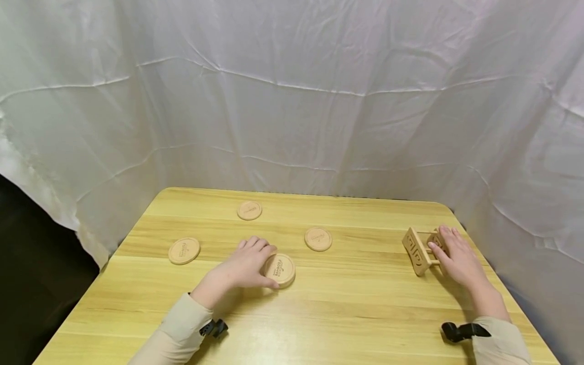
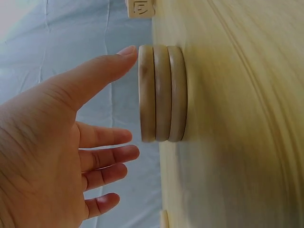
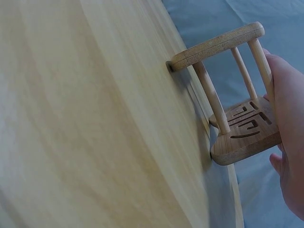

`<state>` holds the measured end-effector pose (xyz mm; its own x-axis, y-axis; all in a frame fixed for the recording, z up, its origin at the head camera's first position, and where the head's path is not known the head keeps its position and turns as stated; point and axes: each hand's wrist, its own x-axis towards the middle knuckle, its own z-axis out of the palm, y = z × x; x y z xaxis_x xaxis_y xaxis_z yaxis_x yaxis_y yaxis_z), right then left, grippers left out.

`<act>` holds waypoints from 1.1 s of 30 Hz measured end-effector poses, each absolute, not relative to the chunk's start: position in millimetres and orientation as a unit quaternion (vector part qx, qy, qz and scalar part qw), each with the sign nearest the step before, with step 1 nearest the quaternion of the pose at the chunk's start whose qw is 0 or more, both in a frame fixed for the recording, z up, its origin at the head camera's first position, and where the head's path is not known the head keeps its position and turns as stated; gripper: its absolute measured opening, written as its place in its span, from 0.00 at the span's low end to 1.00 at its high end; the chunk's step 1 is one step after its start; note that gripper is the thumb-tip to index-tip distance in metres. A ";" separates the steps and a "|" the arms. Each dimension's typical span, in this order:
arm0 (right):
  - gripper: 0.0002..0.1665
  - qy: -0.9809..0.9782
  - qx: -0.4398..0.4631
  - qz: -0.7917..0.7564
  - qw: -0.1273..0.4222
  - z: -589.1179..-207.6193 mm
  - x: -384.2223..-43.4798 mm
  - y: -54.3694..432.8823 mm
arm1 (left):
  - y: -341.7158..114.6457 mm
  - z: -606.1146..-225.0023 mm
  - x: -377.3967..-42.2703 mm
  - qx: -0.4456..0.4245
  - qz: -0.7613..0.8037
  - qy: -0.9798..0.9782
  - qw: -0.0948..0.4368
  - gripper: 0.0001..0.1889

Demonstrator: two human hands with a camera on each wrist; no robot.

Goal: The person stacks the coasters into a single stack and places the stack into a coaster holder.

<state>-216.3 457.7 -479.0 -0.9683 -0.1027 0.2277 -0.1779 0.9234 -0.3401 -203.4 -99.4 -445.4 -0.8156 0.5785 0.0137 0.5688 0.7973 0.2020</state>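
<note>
A stack of three round wooden coasters lies on the table, its rims side-on in the left wrist view. My left hand is spread at the stack's left side, with the thumb tip right at the top coaster's edge and the fingers extended. At the right stands a wooden coaster holder with carved end panels joined by rods. My right hand grips its right end panel, thumb on the inner side by the rods; in the right wrist view most of the fingers are hidden behind the holder.
Single coasters lie flat around the stack: one coaster to the left, another coaster farther back, and a third coaster behind and to the right. A pale curtain hangs behind the wooden table.
</note>
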 end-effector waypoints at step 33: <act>0.41 -0.975 0.070 0.181 0.110 -480.7 -216.5 457.8 | -214.1 -431.9 -199.2 0.188 0.152 0.966 -0.097 0.36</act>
